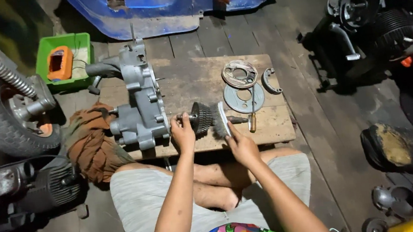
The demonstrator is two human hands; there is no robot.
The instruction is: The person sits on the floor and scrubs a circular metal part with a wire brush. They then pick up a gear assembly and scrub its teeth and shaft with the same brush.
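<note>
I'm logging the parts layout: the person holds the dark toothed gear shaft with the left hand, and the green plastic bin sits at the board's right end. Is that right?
Not quite. The head view shows the green plastic bin at the left end of the wooden board, not the right. The left hand does hold the dark toothed gear shaft.

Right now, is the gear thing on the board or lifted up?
Lifted: the left hand holds the gear cluster by its shaft above the wooden board, right hand brushing it.

Two hands: left hand (pixel 183 132), right hand (pixel 240 145). Between them, one gear cluster (pixel 200 117) and one brush (pixel 220 121). Beyond them, two round plates (pixel 240 74) (pixel 243 99), one brake shoe (pixel 270 80), one engine casing (pixel 139 99). Left: one tyre (pixel 0 117), one green tub (pixel 64 61).
</note>
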